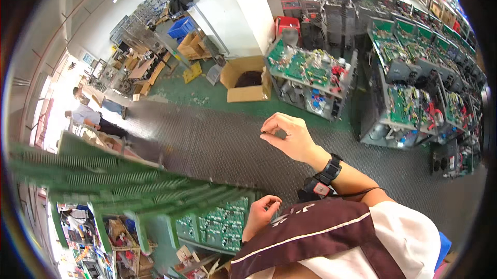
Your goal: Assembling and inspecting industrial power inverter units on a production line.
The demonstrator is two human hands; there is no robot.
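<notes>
Racks of green circuit boards (310,69) are lining a workshop floor (217,144). I am raising my right hand (290,136), fingertips pinching something too small to identify, while my left hand (260,214) is curling loosely by boards (217,224) stacked upright below.

I see a dark diamond-plate floor (207,144), a white pillar (243,9), metal racks (310,87) along the aisle, and daylight at far left.

A tiny dark part (263,133), too small to identify, sits pinched at fingertip height above the grey tread-plate floor (217,144)
</notes>
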